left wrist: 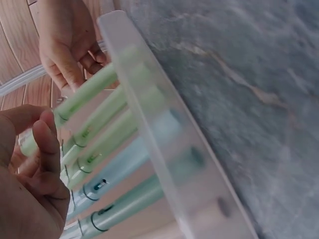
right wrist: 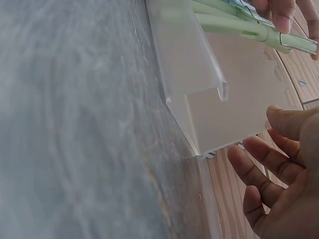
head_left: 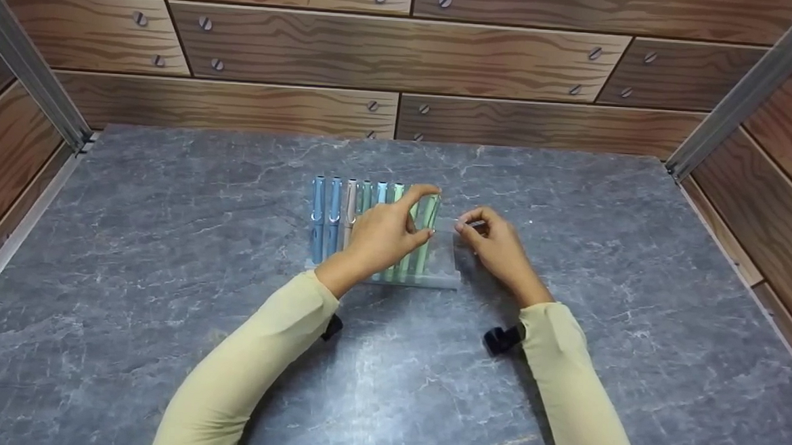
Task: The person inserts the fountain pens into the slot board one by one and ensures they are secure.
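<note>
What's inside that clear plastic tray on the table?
The clear plastic tray holds a row of pens, blue through beige to green. The left hand covers the middle pens, so their count stays unclear.

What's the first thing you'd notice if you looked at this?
A row of pastel pens, blue on the left and green on the right, stands in a clear plastic holder in the middle of the grey marble table. The left hand grips the green pen at the right end of the row, and the right hand hovers just beside it, near the holder's unfilled end.
</note>
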